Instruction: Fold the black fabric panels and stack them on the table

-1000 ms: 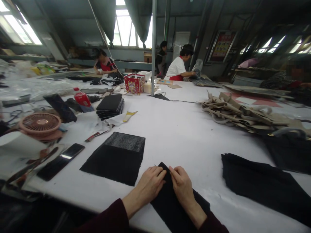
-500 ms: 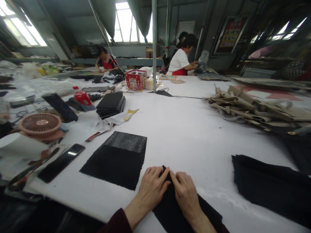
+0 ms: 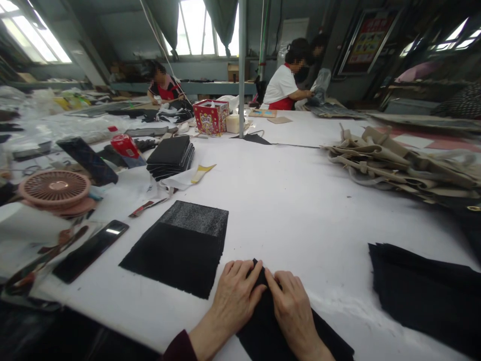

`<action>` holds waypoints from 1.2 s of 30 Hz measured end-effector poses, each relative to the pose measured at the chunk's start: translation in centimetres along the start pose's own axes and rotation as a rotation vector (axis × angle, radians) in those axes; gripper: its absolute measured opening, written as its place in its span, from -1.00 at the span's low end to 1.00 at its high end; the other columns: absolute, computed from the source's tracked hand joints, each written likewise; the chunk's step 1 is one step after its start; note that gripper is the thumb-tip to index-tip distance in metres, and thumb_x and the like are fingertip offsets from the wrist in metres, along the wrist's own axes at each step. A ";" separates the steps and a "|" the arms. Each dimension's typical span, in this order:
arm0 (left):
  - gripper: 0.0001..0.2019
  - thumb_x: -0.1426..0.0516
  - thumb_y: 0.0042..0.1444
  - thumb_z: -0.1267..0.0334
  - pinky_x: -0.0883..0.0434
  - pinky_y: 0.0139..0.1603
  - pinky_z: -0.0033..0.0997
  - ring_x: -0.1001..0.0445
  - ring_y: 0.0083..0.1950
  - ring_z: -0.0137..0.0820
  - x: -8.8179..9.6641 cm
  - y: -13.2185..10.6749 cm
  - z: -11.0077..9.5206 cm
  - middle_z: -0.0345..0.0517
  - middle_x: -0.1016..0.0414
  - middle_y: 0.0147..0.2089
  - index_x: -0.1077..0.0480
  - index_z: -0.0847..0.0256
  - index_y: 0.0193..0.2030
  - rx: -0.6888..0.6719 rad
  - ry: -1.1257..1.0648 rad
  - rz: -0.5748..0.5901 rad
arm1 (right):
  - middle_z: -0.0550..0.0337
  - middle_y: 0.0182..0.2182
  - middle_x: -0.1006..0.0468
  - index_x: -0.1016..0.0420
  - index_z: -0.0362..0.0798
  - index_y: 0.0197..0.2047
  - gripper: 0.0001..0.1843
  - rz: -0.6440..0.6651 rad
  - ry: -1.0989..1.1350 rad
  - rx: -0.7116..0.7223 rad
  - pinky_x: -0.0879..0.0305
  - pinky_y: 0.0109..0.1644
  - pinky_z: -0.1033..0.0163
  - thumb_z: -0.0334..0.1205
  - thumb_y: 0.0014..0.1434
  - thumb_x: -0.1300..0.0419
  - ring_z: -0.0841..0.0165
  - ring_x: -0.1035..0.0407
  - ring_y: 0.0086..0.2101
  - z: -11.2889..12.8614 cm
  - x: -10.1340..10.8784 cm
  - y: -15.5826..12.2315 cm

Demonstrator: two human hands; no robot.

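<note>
A piece of black fabric [image 3: 262,321] lies on the white table at the near edge, below my two hands. My left hand [image 3: 237,288] has its thumb and forefinger closed on the fabric's far corner. Close beside it, my right hand [image 3: 292,301] pinches the same edge, forefinger pointing toward the left one. The fabric's middle is partly covered by my right hand and wrist. Just left of my hands, a flat black panel [image 3: 173,258] with a speckled grey strip [image 3: 193,216] along its far side rests on the table.
More black fabric [image 3: 424,296] lies at the right. Beige straps and cloth [image 3: 398,165] are heaped behind it. On the left are a phone [image 3: 92,250], a pink fan [image 3: 55,188], a red-capped bottle [image 3: 126,148] and stacked black pieces [image 3: 171,156]. A pole [image 3: 241,70] stands beyond; people work behind.
The camera view has shifted slightly, so the surroundings sit a little differently. My hands stay on the same corner of the fabric with hardly any movement.
</note>
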State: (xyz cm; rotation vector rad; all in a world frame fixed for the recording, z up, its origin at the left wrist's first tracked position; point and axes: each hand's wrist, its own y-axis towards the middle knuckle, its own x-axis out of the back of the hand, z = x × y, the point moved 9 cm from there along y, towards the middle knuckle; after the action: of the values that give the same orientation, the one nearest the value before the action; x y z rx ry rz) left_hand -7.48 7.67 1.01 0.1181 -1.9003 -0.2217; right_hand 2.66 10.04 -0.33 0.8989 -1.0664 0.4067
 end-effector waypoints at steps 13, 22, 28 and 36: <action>-0.56 -0.10 0.28 0.18 -0.28 0.14 -0.07 -0.35 0.06 -0.19 0.0 -0.1 0.2 0.00 -0.40 0.06 -0.24 0.16 0.28 0.008 0.000 -0.015 | 0.04 -0.28 -0.36 -0.31 -0.19 0.19 -0.63 -0.026 -0.028 0.035 -0.20 -0.19 0.10 -0.39 0.37 0.06 0.24 -0.21 -0.26 0.3 0.2 0.1; -0.59 -0.07 0.31 0.14 -0.26 0.16 -0.06 -0.37 0.07 -0.17 1.5 0.1 1.3 0.02 -0.42 0.09 -0.28 0.22 0.25 0.074 0.096 -0.038 | 0.06 -0.29 -0.34 -0.35 -0.19 0.15 -0.63 -0.035 -0.029 0.032 -0.18 -0.20 0.11 -0.48 0.32 0.05 0.24 -0.19 -0.27 0.3 0.3 0.2; -0.58 0.03 0.32 0.35 -0.08 0.31 -0.16 -0.22 0.29 -0.23 0.6 -0.1 -0.5 -0.10 -0.30 0.30 -0.21 0.17 0.31 -0.142 0.175 0.029 | 0.07 -0.30 -0.34 -0.36 -0.19 0.15 -0.61 -0.010 -0.025 -0.001 -0.18 -0.18 0.12 -0.49 0.30 0.04 0.23 -0.20 -0.26 0.1 0.0 0.3; -0.54 -0.01 0.26 0.32 0.21 0.44 -0.08 -0.08 0.40 -0.15 -0.5 2.5 0.1 -0.01 -0.32 0.28 -0.20 0.29 0.30 -0.364 0.396 0.147 | 0.08 -0.29 -0.37 -0.42 -0.12 0.10 -0.63 0.016 0.005 -0.080 -0.18 -0.19 0.17 -0.48 0.28 -0.01 0.25 -0.22 -0.26 -1.1 -0.8 2.6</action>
State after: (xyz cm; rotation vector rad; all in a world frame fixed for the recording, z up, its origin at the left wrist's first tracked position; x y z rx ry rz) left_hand -7.39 10.20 1.05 -0.2096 -1.4428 -0.4080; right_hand 1.17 12.52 -0.07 0.8186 -1.0788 0.3765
